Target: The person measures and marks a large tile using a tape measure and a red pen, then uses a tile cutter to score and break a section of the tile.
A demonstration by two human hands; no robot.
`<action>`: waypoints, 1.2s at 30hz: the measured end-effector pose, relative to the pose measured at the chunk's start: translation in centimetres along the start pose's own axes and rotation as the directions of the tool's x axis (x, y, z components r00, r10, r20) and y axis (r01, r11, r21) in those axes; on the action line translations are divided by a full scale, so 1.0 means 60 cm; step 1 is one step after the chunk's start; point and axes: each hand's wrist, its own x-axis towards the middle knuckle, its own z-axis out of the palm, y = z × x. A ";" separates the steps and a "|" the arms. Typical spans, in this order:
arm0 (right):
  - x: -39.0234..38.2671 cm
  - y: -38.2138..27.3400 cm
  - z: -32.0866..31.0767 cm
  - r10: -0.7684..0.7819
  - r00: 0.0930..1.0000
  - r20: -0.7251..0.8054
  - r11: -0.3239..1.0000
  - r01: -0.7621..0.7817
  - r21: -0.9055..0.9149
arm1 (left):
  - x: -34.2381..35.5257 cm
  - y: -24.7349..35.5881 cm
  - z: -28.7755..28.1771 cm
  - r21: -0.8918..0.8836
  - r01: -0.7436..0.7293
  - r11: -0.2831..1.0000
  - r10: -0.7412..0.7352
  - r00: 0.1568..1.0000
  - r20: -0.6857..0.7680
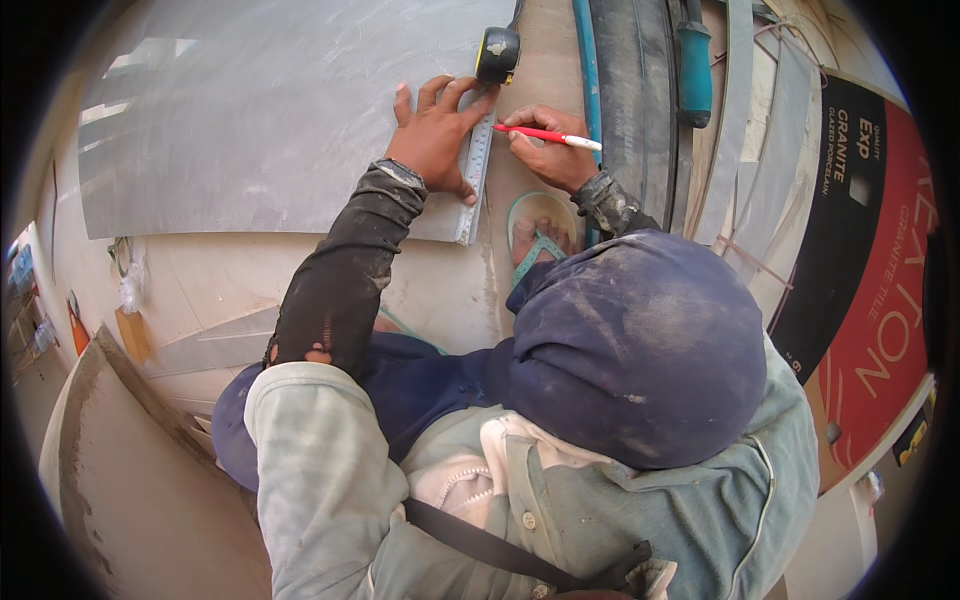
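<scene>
My left hand (pixel 432 142) lies with its fingers spread on the right edge of a large grey sheet (pixel 260 130). Its thumb and fingertips press on a pale, marked measuring strip (pixel 477 165) that runs along that edge. Just beyond the fingertips sits a black and yellow tape measure (pixel 497 56). To the right, my right hand (pixel 556 155) is closed round a red and white pen (pixel 555 137), its tip pointing left at the strip. Both forearms wear dark, dusty sleeves.
A sandalled foot (pixel 540 232) rests right of the sheet's near corner. Further right lie dark strips (pixel 632 110), a teal-handled tool (pixel 693 75), grey metal strips (pixel 725 120) and a red and black carton (pixel 870 270). A curved, pale panel (pixel 150 480) stands at lower left.
</scene>
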 end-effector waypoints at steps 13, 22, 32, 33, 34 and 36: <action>0.003 -0.008 -0.005 0.024 1.000 0.008 0.999 -0.023 -0.044 | 0.003 0.003 -0.002 -0.027 -0.012 1.000 0.011 1.000 -0.022; 0.005 -0.003 -0.006 0.028 0.998 0.058 0.997 -0.024 -0.072 | 0.002 0.003 0.001 -0.024 -0.005 1.000 0.004 1.000 -0.014; 0.006 -0.004 -0.006 0.004 0.999 0.054 0.999 -0.001 -0.051 | 0.001 0.006 -0.002 -0.035 0.001 0.999 -0.002 1.000 -0.015; 0.006 -0.001 -0.004 -0.010 0.999 0.040 0.999 0.012 -0.049 | 0.002 0.006 -0.002 -0.034 0.003 0.999 -0.003 1.000 -0.012; 0.005 0.001 -0.004 -0.023 0.999 0.026 0.999 0.024 -0.048 | 0.003 0.007 -0.002 -0.035 0.000 0.999 -0.001 1.000 -0.014; 0.004 -0.001 -0.005 -0.005 0.999 0.034 0.998 0.007 -0.069 | 0.003 0.007 0.000 -0.035 -0.003 0.999 0.003 1.000 -0.016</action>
